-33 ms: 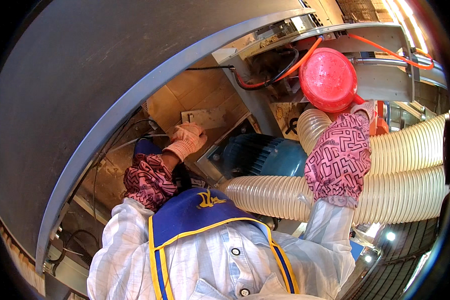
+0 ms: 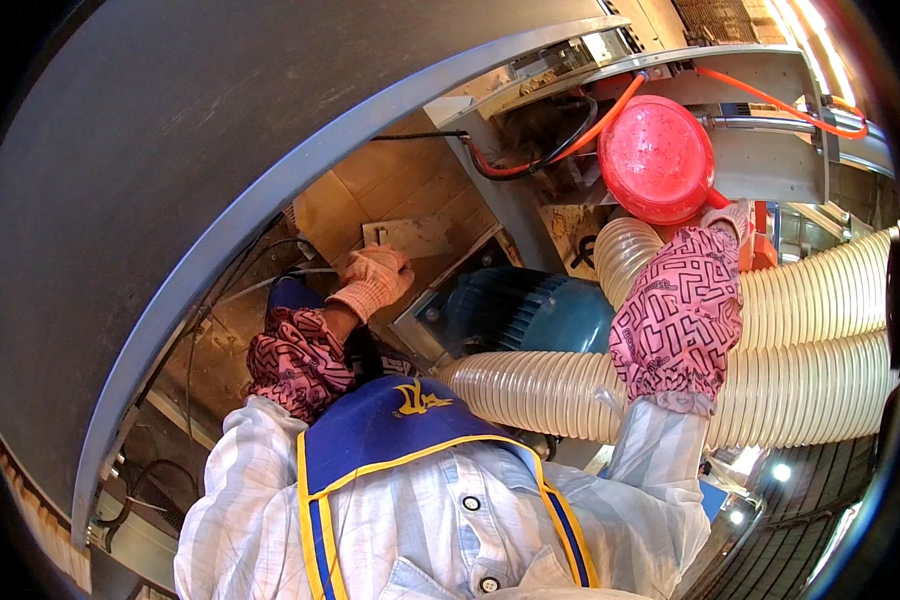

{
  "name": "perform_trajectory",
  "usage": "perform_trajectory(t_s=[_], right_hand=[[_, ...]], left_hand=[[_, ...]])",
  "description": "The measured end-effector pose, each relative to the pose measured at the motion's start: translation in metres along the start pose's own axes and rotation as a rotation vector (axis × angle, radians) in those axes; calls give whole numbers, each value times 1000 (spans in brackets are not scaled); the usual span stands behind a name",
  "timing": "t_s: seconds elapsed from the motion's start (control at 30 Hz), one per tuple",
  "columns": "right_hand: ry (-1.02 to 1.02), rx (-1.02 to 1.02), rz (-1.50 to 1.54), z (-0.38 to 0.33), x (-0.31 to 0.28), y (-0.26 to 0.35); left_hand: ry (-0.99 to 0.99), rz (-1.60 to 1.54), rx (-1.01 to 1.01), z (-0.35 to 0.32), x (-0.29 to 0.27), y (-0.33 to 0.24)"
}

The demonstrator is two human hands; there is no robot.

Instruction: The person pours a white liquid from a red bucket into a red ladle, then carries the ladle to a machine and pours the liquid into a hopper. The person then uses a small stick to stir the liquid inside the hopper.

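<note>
A red plastic dipper (image 2: 656,158) is held at the upper right, its round bottom facing me. My right hand (image 2: 733,217), in a knit glove, is closed round the short handle; the sleeve cover hides part of the grip. Lower and to the left, my left hand (image 2: 375,276) wears a pale orange knit glove. Its fingers are curled in, and whatever may be inside them is hidden. Just beyond that hand lies a flat board (image 2: 420,237). A blue ribbed motor (image 2: 540,310) sits between my two arms.
Ribbed translucent hoses (image 2: 810,385) run under and beside my right arm. A large dark panel with a curved blue edge (image 2: 220,210) fills the left. Orange tubing (image 2: 610,118) and black cable pass by a metal frame (image 2: 770,175) near the dipper.
</note>
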State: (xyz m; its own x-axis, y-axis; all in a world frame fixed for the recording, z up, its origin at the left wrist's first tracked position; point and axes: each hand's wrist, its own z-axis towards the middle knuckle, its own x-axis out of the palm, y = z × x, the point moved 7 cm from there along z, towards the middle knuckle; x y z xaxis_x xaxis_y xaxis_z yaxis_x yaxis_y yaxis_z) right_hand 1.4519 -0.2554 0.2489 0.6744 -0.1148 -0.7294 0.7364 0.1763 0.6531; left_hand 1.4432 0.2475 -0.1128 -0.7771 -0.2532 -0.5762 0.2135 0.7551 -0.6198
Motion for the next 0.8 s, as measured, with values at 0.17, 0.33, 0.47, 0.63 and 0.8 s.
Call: perform_trajectory(t_s=[0.17, 0.33, 0.47, 0.63, 0.8], right_hand=[[16, 126, 277, 6, 3, -8], [8, 86, 236, 17, 7, -14], [-12, 16, 141, 26, 5, -15], [-20, -30, 61, 35, -5, -12], [-11, 80, 202, 0, 2, -7]], left_hand=[[14, -7, 20, 1, -2, -4], [31, 13, -5, 0, -4, -4], [26, 26, -14, 1, -3, -4], [79, -11, -21, 3, -5, -7], [45, 67, -39, 1, -5, -2]])
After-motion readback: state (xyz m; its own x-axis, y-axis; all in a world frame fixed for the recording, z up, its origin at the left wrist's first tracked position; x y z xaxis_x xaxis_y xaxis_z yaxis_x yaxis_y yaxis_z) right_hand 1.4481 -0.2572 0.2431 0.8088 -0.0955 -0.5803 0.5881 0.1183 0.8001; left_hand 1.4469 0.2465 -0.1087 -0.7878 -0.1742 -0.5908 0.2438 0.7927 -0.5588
